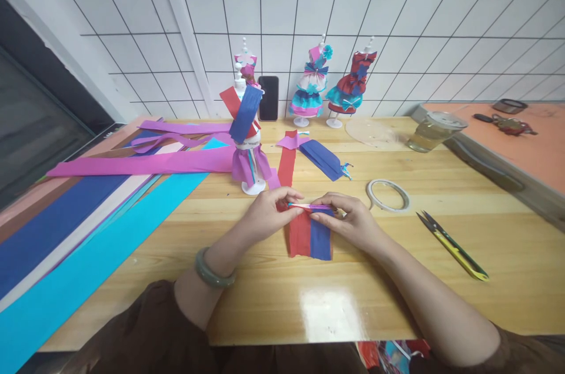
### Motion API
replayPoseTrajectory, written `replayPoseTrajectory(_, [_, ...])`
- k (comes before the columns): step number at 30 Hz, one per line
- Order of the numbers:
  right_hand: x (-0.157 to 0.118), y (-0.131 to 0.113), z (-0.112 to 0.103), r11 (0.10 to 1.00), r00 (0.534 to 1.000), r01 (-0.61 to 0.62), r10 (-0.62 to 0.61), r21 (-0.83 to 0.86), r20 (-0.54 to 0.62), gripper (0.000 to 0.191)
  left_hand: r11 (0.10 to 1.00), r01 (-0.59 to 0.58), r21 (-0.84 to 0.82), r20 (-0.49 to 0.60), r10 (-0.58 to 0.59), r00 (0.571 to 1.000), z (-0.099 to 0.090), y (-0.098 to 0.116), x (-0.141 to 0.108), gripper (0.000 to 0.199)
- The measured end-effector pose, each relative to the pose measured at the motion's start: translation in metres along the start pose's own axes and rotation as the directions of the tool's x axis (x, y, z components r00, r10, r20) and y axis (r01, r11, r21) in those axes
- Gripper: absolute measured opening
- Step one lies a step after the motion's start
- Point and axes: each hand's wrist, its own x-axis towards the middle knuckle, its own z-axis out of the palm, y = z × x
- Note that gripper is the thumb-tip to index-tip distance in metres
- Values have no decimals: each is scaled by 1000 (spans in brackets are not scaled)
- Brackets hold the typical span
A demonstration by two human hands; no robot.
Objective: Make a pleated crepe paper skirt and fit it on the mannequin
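Note:
A strip of crepe paper, red (pixel 300 236) and blue (pixel 321 240), hangs between my hands over the wooden table. My left hand (pixel 269 212) pinches the left end of its folded top edge, where white and purple layers show. The right end of that edge is between the thumb and fingers of my right hand (pixel 353 218). Just beyond my left hand stands a small mannequin (pixel 251 144) with crossed red and blue strips and a purple skirt. Behind the strip lie a long red piece (pixel 287 167) and a blue folded piece (pixel 321 159).
Long pink (pixel 145 164), blue and turquoise (pixel 132 240) strips cover the left side. To the right are a tape roll (pixel 406 200) and yellow-handled snips (pixel 454 247). Dressed mannequins (pixel 309 89), a phone (pixel 269 97) and a glass cup (pixel 430 134) stand at the back.

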Motion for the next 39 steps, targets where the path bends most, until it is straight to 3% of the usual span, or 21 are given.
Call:
replayPoseTrajectory(3, [-1, 2, 2, 1000, 999, 21, -21, 0, 26, 24, 1000, -25, -3, 30, 25, 999, 2, 4, -2, 22])
replayPoseTrajectory(9, [0, 7, 4, 996, 996, 88, -88, 18, 32, 14, 999, -39, -3, 50, 39, 998, 4, 3, -3, 25])
replayPoseTrajectory(16, [1, 11, 3, 993, 993, 119, -119, -6, -8, 11, 964, 50, -261, 51, -39, 998, 5, -14, 3, 52])
replayPoseTrajectory(20, [1, 11, 2, 991, 992, 129, -129, -38, -4, 13, 919, 164, -360, 124, -127, 984, 6, -16, 2, 59])
replayPoseTrajectory(24, [2, 9, 2, 991, 992, 126, -126, -38, 9, 14, 883, 236, -406, 212, -160, 964, 6, -15, 2, 41])
replayPoseTrajectory(26, [2, 9, 2, 992, 993, 121, -120, -28, 4, 15, 882, 232, -410, 205, -159, 966, 6, -14, 3, 28])
replayPoseTrajectory(35, [-1, 9, 1, 986, 989, -141, 144, 93, -28, 28, 883, 238, -405, 138, -199, 970, -3, -12, 6, 22])
replayPoseTrajectory(39, [0, 8, 0, 934, 977, -205, 215, 292, -3, 29, 860, 258, -441, 107, -236, 966, -8, -14, 8, 24])
